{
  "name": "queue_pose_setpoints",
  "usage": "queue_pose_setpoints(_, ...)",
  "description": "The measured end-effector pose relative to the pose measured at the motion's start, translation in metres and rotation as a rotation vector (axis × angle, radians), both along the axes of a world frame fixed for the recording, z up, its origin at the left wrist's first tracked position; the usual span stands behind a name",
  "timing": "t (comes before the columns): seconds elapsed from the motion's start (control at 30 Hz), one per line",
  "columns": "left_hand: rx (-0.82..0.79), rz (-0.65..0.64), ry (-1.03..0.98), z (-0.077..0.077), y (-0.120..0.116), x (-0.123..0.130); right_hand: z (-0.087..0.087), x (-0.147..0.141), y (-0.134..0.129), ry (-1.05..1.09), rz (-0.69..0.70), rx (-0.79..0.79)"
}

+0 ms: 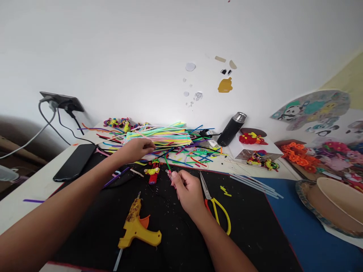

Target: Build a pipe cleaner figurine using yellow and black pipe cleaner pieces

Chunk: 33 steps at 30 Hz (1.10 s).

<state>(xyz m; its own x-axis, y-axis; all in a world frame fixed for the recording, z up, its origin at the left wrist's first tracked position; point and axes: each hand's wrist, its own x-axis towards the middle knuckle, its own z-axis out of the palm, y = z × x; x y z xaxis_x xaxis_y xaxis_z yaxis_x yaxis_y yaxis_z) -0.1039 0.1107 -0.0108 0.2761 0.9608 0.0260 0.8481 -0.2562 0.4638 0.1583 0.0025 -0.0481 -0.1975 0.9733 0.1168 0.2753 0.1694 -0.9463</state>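
Observation:
My left hand [137,148] reaches across to the near edge of a pastel pipe cleaner bundle [161,135]. Its fingers are curled in, and what they pinch, if anything, is too small to make out. In my right hand [187,187], thumb and fingers are closed on a green pipe cleaner [168,162] that sticks up from a small pinkish piece, partly hidden by the fingers. Between the hands lies a little pipe cleaner figure [153,172] with a red lower body and yellow arms. Scissors [210,196] with red and yellow handles rest beside my right wrist.
A yellow glue gun [137,226] lies on the black mat [176,249], left of my right forearm. A phone [75,162] is at left. Behind stand a black flask [231,130] and a white box [255,147]. Glue sticks [255,185] and a bowl [334,207] are at right.

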Motion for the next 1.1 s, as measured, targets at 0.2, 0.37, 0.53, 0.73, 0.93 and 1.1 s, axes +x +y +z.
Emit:
queue_pose_setpoints(0.2,-0.038,-0.016,0.224,-0.008,0.025,0.026,0.006,0.0,0.0,-0.066,-0.006,0.075)
queue_pose_setpoints(0.37,-0.079,-0.044,0.349,-0.016,0.037,0.047,0.006,0.001,0.002,-0.134,-0.015,0.128)
queue_pose_setpoints(0.53,-0.079,-0.069,0.432,-0.019,0.037,0.056,0.004,0.0,0.002,-0.214,0.0,0.168)
queue_pose_setpoints(0.73,-0.024,0.007,0.505,-0.004,0.032,0.047,0.004,-0.001,0.001,-0.248,0.032,0.184)
queue_pose_setpoints(0.93,0.057,0.079,0.505,0.018,0.018,0.026,0.004,-0.001,0.001,-0.24,0.057,0.175)
queue_pose_setpoints(1.1,0.025,0.022,0.147,0.036,-0.013,0.014,-0.001,-0.001,0.005,-0.092,0.031,0.103)
